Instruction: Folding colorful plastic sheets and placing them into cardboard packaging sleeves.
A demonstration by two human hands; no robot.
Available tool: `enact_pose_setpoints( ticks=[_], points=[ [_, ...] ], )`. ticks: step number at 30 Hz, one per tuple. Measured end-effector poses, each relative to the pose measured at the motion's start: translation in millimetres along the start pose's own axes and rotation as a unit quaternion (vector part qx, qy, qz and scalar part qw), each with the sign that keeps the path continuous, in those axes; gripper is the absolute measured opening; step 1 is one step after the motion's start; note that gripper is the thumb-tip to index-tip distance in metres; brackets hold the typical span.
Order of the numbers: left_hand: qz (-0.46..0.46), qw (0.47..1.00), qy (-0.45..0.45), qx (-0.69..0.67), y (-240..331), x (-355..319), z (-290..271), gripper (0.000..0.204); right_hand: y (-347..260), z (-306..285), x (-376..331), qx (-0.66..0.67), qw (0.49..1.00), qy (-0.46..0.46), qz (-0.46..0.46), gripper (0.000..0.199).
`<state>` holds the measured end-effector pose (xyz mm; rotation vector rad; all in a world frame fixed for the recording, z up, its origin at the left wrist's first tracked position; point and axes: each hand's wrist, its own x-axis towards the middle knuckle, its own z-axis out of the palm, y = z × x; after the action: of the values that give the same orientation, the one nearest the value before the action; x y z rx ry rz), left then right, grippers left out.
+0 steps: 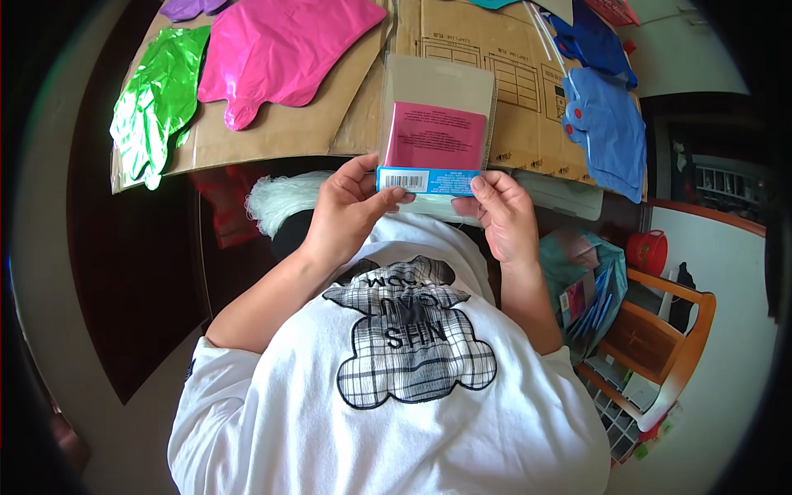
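Note:
Both hands hold a clear plastic packet (437, 78) upright at the table's near edge. Inside it lies a flat, folded pink sheet (437, 132) with small dark print. Along its bottom runs a blue strip (450, 182) with a white barcode label. My left hand (351, 206) is closed on the packet's lower left corner, thumb across the front. The lower right corner is pinched by my right hand (505, 213), its thumb also in front.
A cardboard-covered table (346, 136) carries flat foil balloons: pink (276, 54), green (157, 99) and light blue (606, 132). White stringy material (285, 198) hangs below its edge. To the right, a teal bag (606, 280) of packets sits by a wooden chair (648, 338) and a red round container (646, 252).

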<state>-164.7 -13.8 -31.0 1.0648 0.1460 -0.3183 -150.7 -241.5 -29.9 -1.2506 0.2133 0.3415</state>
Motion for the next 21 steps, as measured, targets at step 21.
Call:
enact_pose_setpoints(
  ticks=[21],
  points=[
    [-0.032,0.994,-0.078,-0.066,9,-6,-9,0.028,-16,5,7,0.008,0.999,-0.032,-0.043,0.014]
  ],
)
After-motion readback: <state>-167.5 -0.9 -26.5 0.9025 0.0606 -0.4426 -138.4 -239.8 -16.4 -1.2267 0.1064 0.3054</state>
